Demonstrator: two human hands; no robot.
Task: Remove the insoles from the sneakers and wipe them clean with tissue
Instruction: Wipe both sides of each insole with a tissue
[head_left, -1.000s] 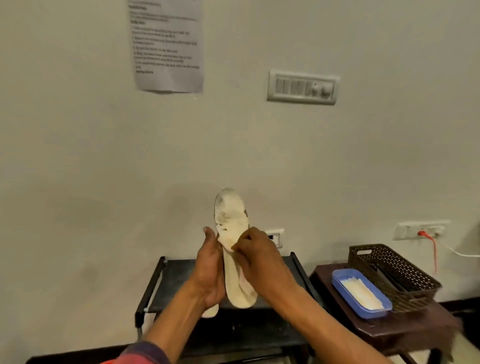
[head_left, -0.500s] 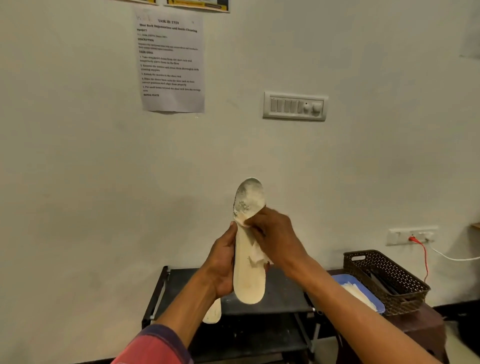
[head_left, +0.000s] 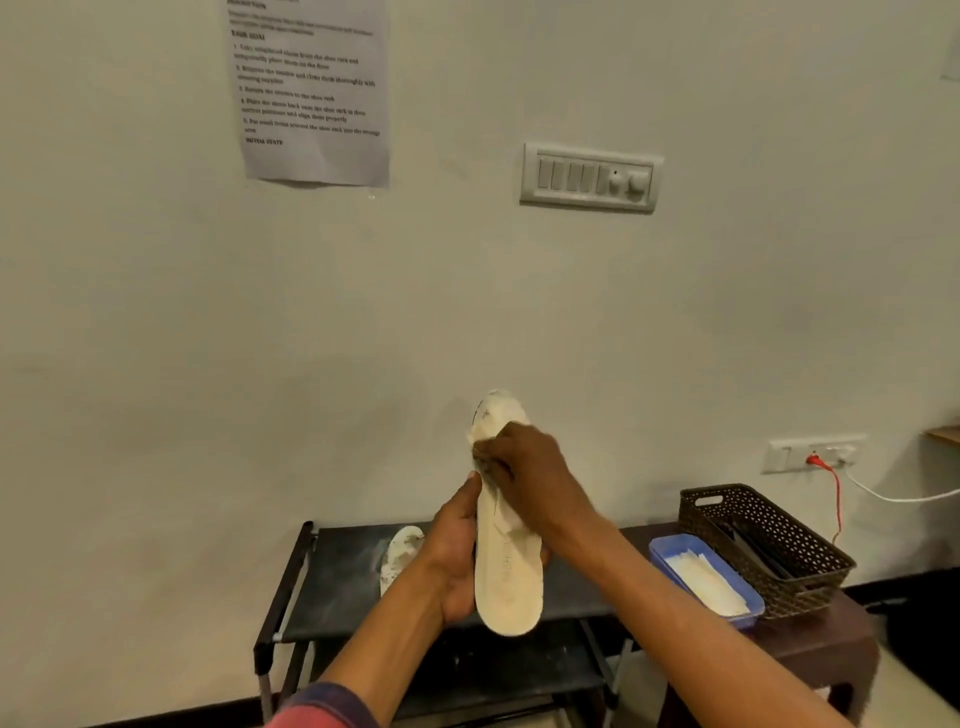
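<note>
A cream insole (head_left: 508, 577) stands upright in front of me, toe end up, gripped along its left edge by my left hand (head_left: 454, 561). My right hand (head_left: 524, 470) presses a wad of white tissue (head_left: 477, 435) against the insole's upper part, near the dirty toe end. A second, soiled insole (head_left: 397, 556) lies flat on the top shelf of the black shoe rack (head_left: 332, 582), partly hidden behind my left wrist. No sneakers are in view.
To the right, a dark side table (head_left: 831, 639) carries a blue tray (head_left: 662, 553) of folded tissues and a brown woven basket (head_left: 769, 525). A red cable hangs from a wall socket (head_left: 813, 453). A switch panel (head_left: 589, 176) and a printed sheet (head_left: 311, 93) are on the wall.
My right hand has slid the tissue up the insole toward the toe end. The view has shifted, and the second insole on the rack now shows.
</note>
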